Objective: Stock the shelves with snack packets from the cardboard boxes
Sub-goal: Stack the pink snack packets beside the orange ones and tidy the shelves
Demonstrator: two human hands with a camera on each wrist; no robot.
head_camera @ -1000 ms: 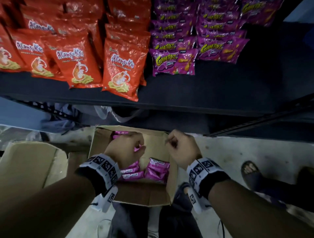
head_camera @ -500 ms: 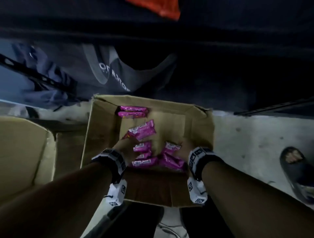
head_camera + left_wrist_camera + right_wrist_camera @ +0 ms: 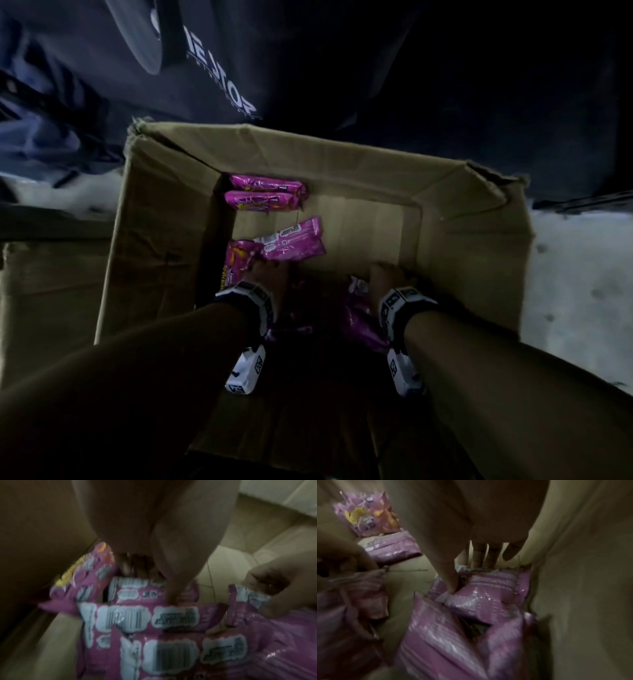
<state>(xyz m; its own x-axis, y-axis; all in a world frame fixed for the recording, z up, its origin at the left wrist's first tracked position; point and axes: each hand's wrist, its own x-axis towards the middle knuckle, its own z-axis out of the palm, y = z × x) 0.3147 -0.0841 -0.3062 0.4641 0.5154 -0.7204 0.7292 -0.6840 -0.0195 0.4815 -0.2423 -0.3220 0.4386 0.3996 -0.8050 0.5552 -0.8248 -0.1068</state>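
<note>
An open cardboard box [image 3: 308, 144] stands on the floor with several pink snack packets in it. Two packets [image 3: 263, 186] lie against the far wall and one [image 3: 294, 240] lies back side up. Both hands are deep in the box. My left hand [image 3: 265, 274] pinches a pink packet [image 3: 154, 618], thumb on its top edge and fingers behind it. My right hand [image 3: 387, 274] pinches another packet [image 3: 479, 599] by the right wall, thumb on top and fingers over its far edge. The shelves are out of view.
A second cardboard box [image 3: 41, 291] stands to the left. A dark bag with white lettering [image 3: 212, 68] lies beyond the box in the shadow. Pale floor [image 3: 582, 274] shows to the right of the box.
The view tilted down off the stocked shelves. Both hands dropped from above the box rim to its bottom and took hold of pink packets.
</note>
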